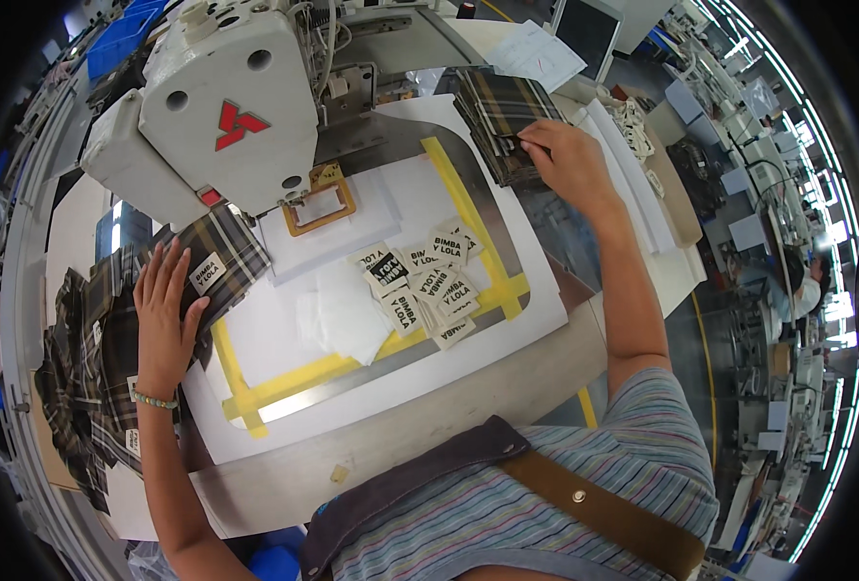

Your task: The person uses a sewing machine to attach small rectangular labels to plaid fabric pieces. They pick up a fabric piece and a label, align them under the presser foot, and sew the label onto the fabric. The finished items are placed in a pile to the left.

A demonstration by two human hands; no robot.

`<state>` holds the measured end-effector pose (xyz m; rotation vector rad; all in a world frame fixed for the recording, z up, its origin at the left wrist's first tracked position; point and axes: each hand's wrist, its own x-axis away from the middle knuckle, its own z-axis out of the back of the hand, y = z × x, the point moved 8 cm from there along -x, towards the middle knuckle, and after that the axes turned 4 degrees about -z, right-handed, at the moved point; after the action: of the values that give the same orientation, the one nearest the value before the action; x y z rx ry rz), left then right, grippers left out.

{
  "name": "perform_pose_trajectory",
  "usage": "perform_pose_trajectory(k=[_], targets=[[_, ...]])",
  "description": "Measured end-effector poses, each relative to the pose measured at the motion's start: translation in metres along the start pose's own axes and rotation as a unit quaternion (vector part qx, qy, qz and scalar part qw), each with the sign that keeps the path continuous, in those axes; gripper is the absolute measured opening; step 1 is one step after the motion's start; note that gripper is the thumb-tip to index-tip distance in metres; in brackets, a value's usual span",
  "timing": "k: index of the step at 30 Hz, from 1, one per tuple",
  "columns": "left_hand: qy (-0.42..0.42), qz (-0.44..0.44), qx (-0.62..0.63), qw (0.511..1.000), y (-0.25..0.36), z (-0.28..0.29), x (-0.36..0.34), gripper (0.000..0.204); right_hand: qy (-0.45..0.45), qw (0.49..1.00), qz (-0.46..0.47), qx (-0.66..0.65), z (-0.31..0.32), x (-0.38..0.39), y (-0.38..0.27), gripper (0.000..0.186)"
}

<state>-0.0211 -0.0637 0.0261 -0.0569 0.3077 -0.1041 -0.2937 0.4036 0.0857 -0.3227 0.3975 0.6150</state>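
My left hand (166, 320) lies flat with fingers stretched on a dark plaid fabric piece (243, 254), which has a pale label (207, 274) on it. Under and beside that hand spreads a rumpled heap of plaid pieces (66, 334), some bearing labels. At the far right of the worktop, my right hand (572, 165) pinches the edge of a folded plaid stack (516, 97); whether one layer or more is between the fingers, I cannot tell. Loose fabric labels (437, 281), mostly cream and one black, lie scattered between my hands.
A white sewing machine head (221, 77) overhangs the back left, above an orange rectangular clamp frame (294, 229). Yellow tape (294, 382) borders the white work surface. White paper-like pieces (347, 324) lie beside the labels. A screen (584, 39) stands at the back right.
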Motion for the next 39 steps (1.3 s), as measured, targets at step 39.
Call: perform_pose_trajectory(k=[39], targets=[[0.134,-0.242,0.056,0.959,0.188,0.004,-0.092,0.025,0.061,0.948,0.312,0.002,-0.049,0.045,-0.152,0.013]])
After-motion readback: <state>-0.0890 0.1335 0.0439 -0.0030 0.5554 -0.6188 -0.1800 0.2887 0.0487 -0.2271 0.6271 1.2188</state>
